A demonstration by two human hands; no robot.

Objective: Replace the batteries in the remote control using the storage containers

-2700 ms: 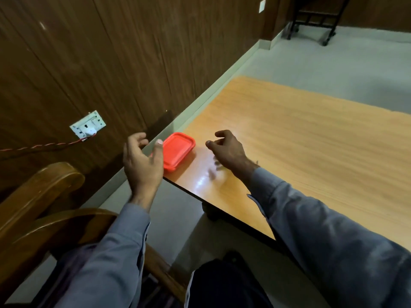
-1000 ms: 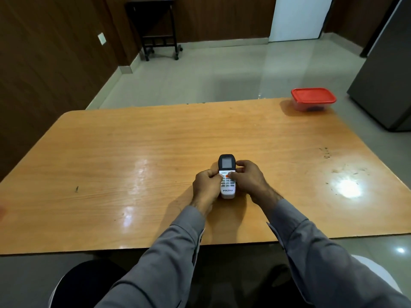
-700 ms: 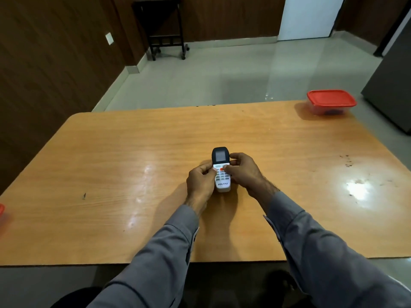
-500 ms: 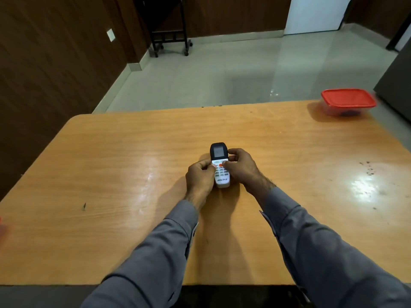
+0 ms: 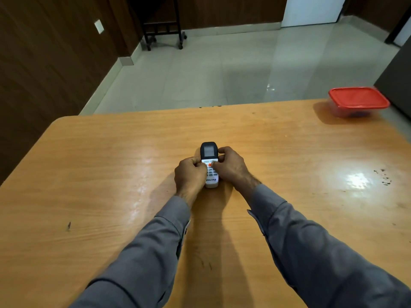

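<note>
A white remote control [image 5: 209, 166] with a dark screen end lies face up in the middle of the wooden table [image 5: 111, 163]. My left hand [image 5: 189, 174] grips its left side and my right hand [image 5: 230, 166] grips its right side, thumbs over the buttons. A clear storage container with a red lid [image 5: 358, 102] stands at the table's far right corner, with something dark inside. No loose batteries are visible.
Beyond the table's far edge lies a pale tiled floor [image 5: 211, 70]. A dark wheeled stand [image 5: 163, 25] sits by the wood-panelled wall at the back left. A dark cabinet side [image 5: 398, 70] rises at the far right.
Earlier my hands were at a red-lidded container on a table corner. Since one second ago both hands hold the remote in the same grip; only the view has shifted slightly.
</note>
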